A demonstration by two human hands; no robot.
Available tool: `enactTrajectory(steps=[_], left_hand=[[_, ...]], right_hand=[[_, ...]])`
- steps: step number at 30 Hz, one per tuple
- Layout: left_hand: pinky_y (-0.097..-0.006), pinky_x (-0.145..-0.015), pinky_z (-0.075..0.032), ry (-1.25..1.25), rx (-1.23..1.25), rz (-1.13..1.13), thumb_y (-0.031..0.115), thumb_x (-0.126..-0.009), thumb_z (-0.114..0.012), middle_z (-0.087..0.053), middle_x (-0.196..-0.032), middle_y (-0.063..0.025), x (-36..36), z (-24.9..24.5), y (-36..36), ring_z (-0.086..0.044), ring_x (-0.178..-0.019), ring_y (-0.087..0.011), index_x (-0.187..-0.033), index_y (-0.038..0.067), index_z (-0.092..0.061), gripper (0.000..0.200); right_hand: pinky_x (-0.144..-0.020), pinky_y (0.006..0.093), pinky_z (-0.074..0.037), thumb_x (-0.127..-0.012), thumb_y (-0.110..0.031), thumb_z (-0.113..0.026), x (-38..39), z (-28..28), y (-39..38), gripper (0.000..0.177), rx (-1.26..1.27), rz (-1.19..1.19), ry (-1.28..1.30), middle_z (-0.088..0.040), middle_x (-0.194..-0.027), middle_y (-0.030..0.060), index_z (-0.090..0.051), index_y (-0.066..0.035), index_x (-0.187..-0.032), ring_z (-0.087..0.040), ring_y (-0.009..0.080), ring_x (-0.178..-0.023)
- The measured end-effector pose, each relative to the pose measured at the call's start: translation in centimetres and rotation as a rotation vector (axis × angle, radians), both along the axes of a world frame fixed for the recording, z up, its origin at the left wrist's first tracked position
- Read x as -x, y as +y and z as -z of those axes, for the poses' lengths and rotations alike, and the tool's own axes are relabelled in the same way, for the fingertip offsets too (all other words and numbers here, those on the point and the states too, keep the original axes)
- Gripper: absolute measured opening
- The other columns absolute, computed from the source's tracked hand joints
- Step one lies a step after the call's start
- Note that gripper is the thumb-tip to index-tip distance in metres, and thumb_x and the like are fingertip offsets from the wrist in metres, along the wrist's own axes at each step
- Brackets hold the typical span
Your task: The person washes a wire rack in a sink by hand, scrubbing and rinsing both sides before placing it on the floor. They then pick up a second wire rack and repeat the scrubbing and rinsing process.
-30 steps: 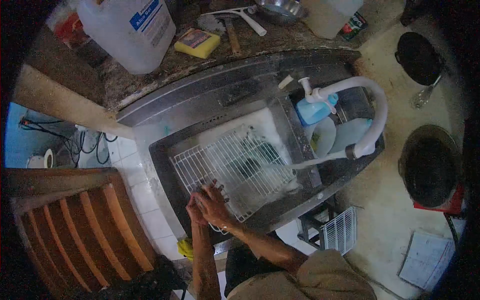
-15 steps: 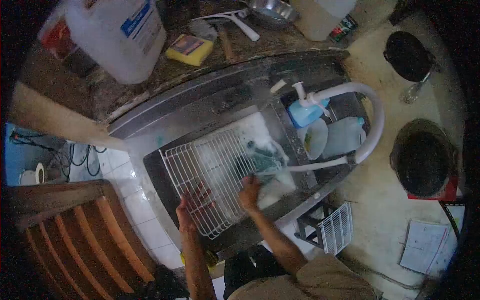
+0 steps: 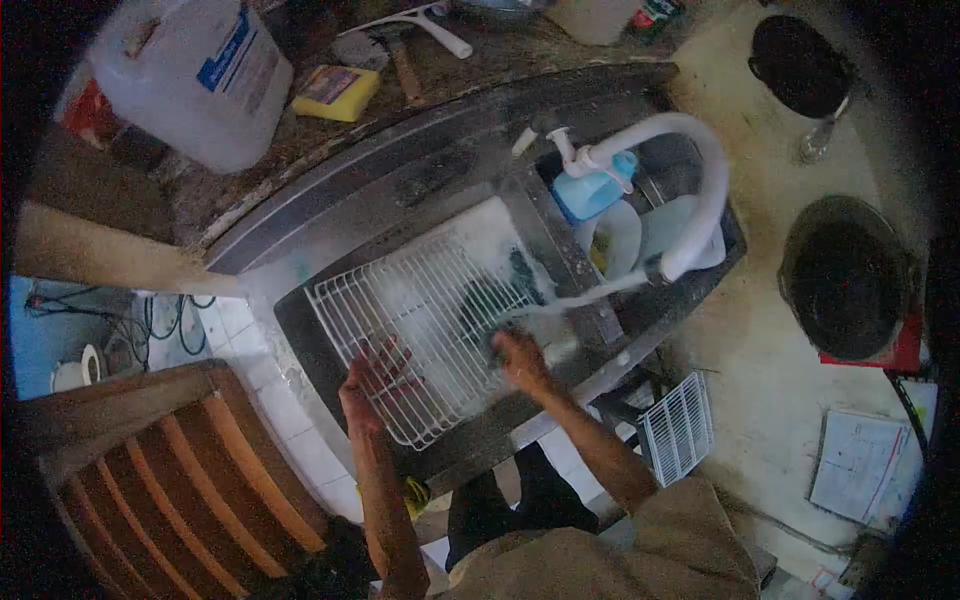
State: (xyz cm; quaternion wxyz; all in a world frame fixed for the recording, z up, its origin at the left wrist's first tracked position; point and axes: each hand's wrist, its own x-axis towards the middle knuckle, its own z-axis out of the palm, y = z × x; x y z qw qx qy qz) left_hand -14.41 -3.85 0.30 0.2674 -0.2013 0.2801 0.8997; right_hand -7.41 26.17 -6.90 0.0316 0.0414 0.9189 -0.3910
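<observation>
A white wire rack is tilted over the sink. My left hand grips its left side, the fingers showing behind the wires. At the rack's right edge, my right hand is closed, with a small dark thing at its fingertips that I cannot make out. A stream of water runs from the thick white hose and lands by the right hand. Beneath the rack, a foam-covered white panel lies in the sink, with something dark green in the suds.
A blue bottle and a white bowl sit in the sink's right compartment. A large jug and yellow sponge pack rest on the ledge behind. To the right are a dark pot and another white rack.
My right hand has shifted slightly right, away from the wires, and the water now splashes around it. The left hand keeps its hold on the rack. The whole view has shifted a little.
</observation>
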Motion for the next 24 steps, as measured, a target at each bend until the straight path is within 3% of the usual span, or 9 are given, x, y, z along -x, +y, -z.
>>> enactTrajectory(steps=[4,7,10,13,15,18,20,21,24], left_hand=[[-0.0657,-0.088,-0.040,-0.128,-0.049,-0.067,0.035,-0.095,-0.033,-0.041,-0.138,-0.0176,0.5,0.0,0.6,-0.044,-0.121,-0.0418,-0.138,0.013,-0.036,0.048],[-0.0679,-0.089,-0.038,-0.084,-0.105,-0.042,0.039,-0.092,-0.041,-0.040,-0.138,-0.0179,0.3,1.7,-0.1,-0.042,-0.123,-0.0419,-0.137,0.012,-0.038,0.052],[-0.0687,-0.090,-0.037,-0.054,-0.108,-0.002,0.039,-0.091,-0.044,-0.040,-0.138,-0.0179,0.3,0.0,0.7,-0.041,-0.123,-0.0428,-0.136,0.013,-0.039,0.053],[-0.0696,-0.090,-0.036,-0.037,-0.095,0.009,0.039,-0.090,-0.048,-0.040,-0.138,-0.0180,0.6,-0.9,0.7,-0.041,-0.123,-0.0436,-0.136,0.013,-0.040,0.053],[-0.0708,-0.091,-0.035,0.029,-0.106,0.076,0.038,-0.089,-0.051,-0.039,-0.138,-0.0178,1.0,1.8,-0.8,-0.039,-0.124,-0.0441,-0.136,0.014,-0.040,0.054],[-0.0725,-0.092,-0.032,-0.040,-0.122,0.070,0.039,-0.088,-0.053,-0.036,-0.141,-0.0184,1.1,1.5,-1.0,-0.036,-0.126,-0.0445,-0.136,0.016,-0.040,0.054],[-0.0731,-0.091,-0.032,-0.021,-0.107,0.065,0.040,-0.089,-0.052,-0.035,-0.142,-0.0184,1.0,1.3,-1.0,-0.035,-0.127,-0.0448,-0.136,0.016,-0.040,0.054],[-0.0735,-0.091,-0.031,-0.053,-0.103,0.036,0.042,-0.089,-0.052,-0.035,-0.141,-0.0189,1.1,1.5,-0.9,-0.035,-0.126,-0.0456,-0.136,0.017,-0.040,0.054],[-0.0745,-0.089,-0.031,-0.018,-0.020,0.036,0.044,-0.088,-0.052,-0.036,-0.141,-0.0189,0.8,0.5,-0.1,-0.037,-0.125,-0.0446,-0.134,0.018,-0.042,0.054]], right_hand=[[-0.076,0.0436,-0.045,-0.071,-0.003,-0.063,-0.8,1.4,-2.2,0.031,-0.076,0.117,-0.044,-0.059,-0.095,0.0150,-0.055,-0.004,-0.101,-0.058,0.0339,-0.085],[-0.091,0.0491,-0.039,-0.074,0.000,-0.058,-0.1,-14.6,-11.8,0.041,0.224,-0.189,-0.217,-0.053,-0.111,0.0200,-0.053,-0.005,-0.114,-0.049,0.0389,-0.105],[-0.092,0.0512,-0.037,-0.072,-0.001,-0.060,-2.3,-16.2,-17.6,0.039,0.213,-0.170,0.219,-0.051,-0.115,0.0191,-0.056,-0.009,-0.111,-0.046,0.0393,-0.108],[-0.099,0.0504,-0.034,-0.068,-0.006,-0.065,-3.4,-10.3,-14.2,0.051,0.396,-0.285,0.084,-0.050,-0.123,0.0223,-0.056,-0.011,-0.118,-0.043,0.0417,-0.117],[-0.096,0.0488,-0.036,-0.064,-0.007,-0.067,-1.9,-6.3,-7.9,0.049,0.225,-0.329,-0.223,-0.053,-0.121,0.0174,-0.060,-0.011,-0.113,-0.047,0.0386,-0.113],[-0.080,0.0501,-0.043,-0.067,-0.014,-0.064,-2.0,3.2,4.9,0.033,-0.017,-0.170,0.100,-0.062,-0.090,0.0093,-0.060,-0.012,-0.100,-0.059,0.0371,-0.085],[-0.070,0.0487,-0.046,-0.067,-0.015,-0.063,-0.4,6.5,11.1,0.033,-0.236,-0.129,-0.075,-0.061,-0.086,0.0127,-0.060,-0.011,-0.100,-0.060,0.0361,-0.081],[-0.067,0.0482,-0.047,-0.068,-0.014,-0.063,-0.4,7.7,12.2,0.032,-0.451,-0.068,-0.127,-0.061,-0.086,0.0143,-0.060,-0.009,-0.099,-0.060,0.0357,-0.081],[-0.067,0.0485,-0.047,-0.070,-0.011,-0.060,1.0,9.2,5.7,0.033,-0.393,0.195,-0.162,-0.060,-0.089,0.0174,-0.057,-0.005,-0.101,-0.060,0.0364,-0.080]])
